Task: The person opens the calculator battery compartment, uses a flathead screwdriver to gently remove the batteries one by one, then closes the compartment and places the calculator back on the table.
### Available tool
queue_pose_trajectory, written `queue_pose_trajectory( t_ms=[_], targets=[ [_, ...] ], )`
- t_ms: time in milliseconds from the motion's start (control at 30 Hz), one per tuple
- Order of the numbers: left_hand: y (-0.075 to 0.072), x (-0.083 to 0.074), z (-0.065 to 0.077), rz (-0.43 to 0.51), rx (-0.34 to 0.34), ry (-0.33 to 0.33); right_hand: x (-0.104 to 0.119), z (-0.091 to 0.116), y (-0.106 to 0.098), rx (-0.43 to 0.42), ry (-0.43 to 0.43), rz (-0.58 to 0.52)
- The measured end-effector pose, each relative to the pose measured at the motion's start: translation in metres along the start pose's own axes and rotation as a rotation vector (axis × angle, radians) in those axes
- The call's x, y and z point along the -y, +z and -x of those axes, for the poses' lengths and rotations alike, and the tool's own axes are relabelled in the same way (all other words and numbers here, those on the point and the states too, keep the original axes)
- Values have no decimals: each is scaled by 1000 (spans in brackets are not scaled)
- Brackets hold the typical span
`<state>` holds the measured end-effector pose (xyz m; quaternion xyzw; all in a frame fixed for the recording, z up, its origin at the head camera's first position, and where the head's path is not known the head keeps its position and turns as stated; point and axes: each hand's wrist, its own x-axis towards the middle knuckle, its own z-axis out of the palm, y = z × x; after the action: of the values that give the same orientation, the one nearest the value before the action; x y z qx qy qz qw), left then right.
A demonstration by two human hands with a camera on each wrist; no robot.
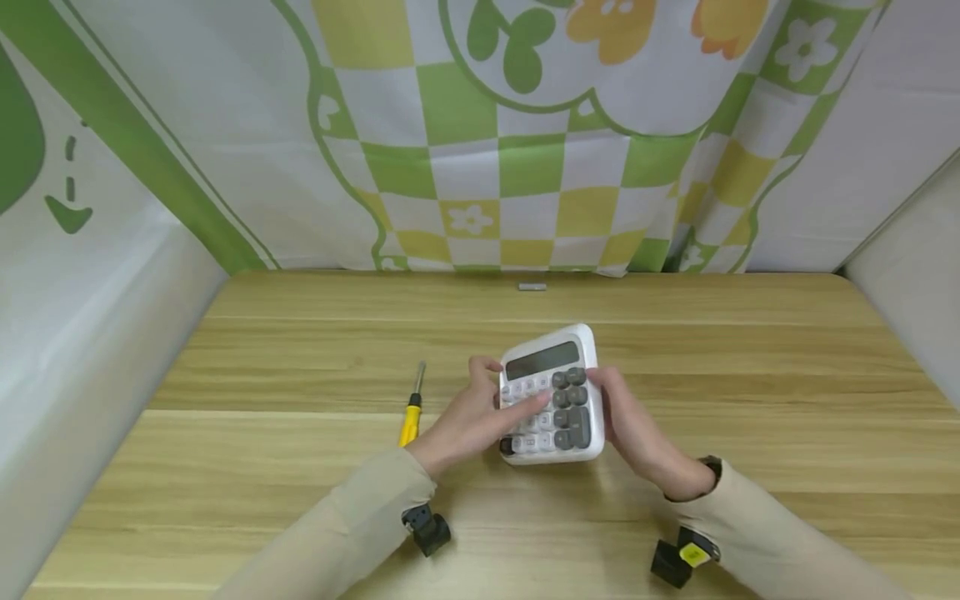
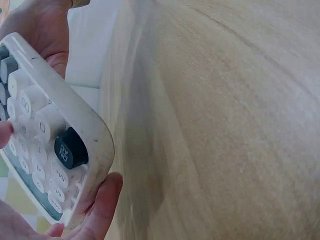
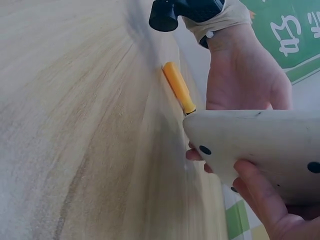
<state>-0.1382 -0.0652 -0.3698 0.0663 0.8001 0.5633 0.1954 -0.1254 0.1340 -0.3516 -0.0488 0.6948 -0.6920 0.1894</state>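
Note:
A white calculator [image 1: 546, 363] with a dark display and white and grey round keys is held tilted above the table, its face toward the head camera. My left hand [image 1: 474, 414] grips its left side, thumb laid across the keys and fingers at the edge. On the opposite side my right hand [image 1: 639, 437] holds the right edge, with its fingers reaching behind. The left wrist view shows a dark key [image 2: 70, 148] at one corner. Small dark feet dot the calculator's back [image 3: 260, 135] in the right wrist view, where fingers [image 3: 262, 192] press against it.
A screwdriver with a yellow handle [image 1: 410, 423] lies on the wooden table [image 1: 300, 483] just left of my left hand. Near the table's back edge is a small grey bar [image 1: 532, 287]. A checked green, yellow and white curtain [image 1: 465, 167] hangs behind the table.

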Motion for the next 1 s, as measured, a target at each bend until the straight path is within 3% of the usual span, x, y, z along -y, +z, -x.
queue_pose_trajectory(
  t_ms=[300, 733, 1000],
  targets=[
    [-4, 1, 1, -4, -30, 44, -1, -2, -6, -143, 49, -12],
    [-9, 5, 2, -188, -87, 76, -9, -4, -21, -195, 23, 306],
    [-10, 3, 5, -276, -133, 55, -15, -7, -27, -188, -5, 379]
  ],
)
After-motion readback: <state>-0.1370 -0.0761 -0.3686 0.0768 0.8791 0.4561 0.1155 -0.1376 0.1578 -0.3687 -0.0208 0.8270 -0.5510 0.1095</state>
